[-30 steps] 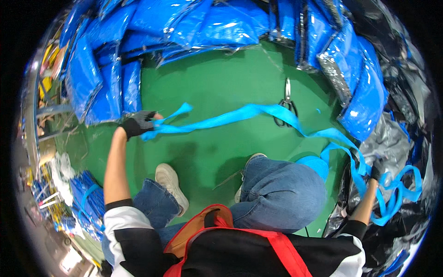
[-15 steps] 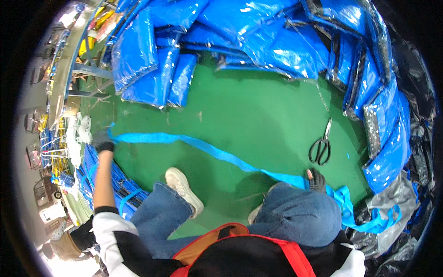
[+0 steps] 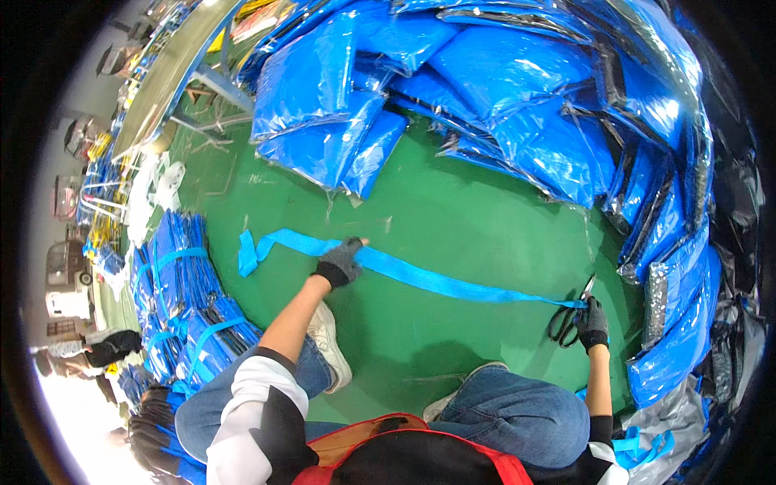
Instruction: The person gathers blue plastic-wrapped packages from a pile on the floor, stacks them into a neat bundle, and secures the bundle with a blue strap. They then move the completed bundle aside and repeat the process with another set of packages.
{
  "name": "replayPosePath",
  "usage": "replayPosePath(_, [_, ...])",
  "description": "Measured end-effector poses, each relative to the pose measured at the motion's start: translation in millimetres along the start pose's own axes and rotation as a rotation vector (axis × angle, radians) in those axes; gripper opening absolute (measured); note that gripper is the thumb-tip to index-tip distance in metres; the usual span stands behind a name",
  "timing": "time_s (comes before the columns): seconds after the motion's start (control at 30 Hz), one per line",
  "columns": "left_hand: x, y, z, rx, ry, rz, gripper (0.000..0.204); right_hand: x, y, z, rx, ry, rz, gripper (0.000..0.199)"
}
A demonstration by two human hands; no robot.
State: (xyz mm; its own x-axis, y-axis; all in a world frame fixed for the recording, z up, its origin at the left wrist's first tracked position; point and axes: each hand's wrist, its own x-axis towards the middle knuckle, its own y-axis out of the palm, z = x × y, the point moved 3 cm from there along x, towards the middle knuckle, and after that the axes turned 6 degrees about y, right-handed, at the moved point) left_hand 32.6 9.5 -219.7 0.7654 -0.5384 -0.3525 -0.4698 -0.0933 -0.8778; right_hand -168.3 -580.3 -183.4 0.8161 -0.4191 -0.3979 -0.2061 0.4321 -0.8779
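Note:
A long light-blue webbing strap (image 3: 453, 283) stretches across the green floor between my hands. My left hand (image 3: 341, 263), in a dark grey glove with a bare thumb tip, is closed around it near its left part. Beyond that hand the loose end bends down on the floor. Off to the right, my gloved right hand (image 3: 592, 325) pinches the strap's other end. Black-handled scissors (image 3: 563, 325) lie right beside that hand, under the strap end, and the hand partly hides them.
Blue plastic-wrapped packs (image 3: 517, 73) pile up in an arc ahead and right. Strapped bundles of blue sheets (image 3: 190, 283) stand at my left. Beside my right knee lies grey plastic (image 3: 671, 412) with more blue strap (image 3: 638, 449). A table (image 3: 174, 69) stands far left.
My left hand has come from the far left toward the middle along the strap. My right hand has gone forward from beside my knee to the scissors, now at the strap's end.

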Motion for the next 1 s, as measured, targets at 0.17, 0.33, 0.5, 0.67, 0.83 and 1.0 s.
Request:
replayPosePath(0.17, [40,-68,81,-1.380,-0.723,-0.639,0.044,-19,-7,49,0.114,0.097,-0.110,0.074])
replayPosePath(0.33, [95,-71,107,-1.947,-0.443,-0.920,0.036,-17,11,131,0.227,-0.273,-0.054,0.064])
replayPosePath(0.5, [20,-49,40,-1.127,-0.361,-1.069,0.013,4,30,190,0.559,-0.390,0.425,0.048])
replayPosePath(0.67, [-89,9,-36,-1.452,-0.373,-0.643,0.020,15,79,228,1.335,0.011,0.907,0.074])
replayPosePath(0.83, [-85,49,-59,-1.075,-0.250,0.022,0.029,-20,120,220,1.013,-0.261,0.684,0.083])
replayPosePath(1.0, [-70,81,-71,-0.765,-0.220,0.279,0.029,-62,148,176,1.171,0.004,0.536,0.090])
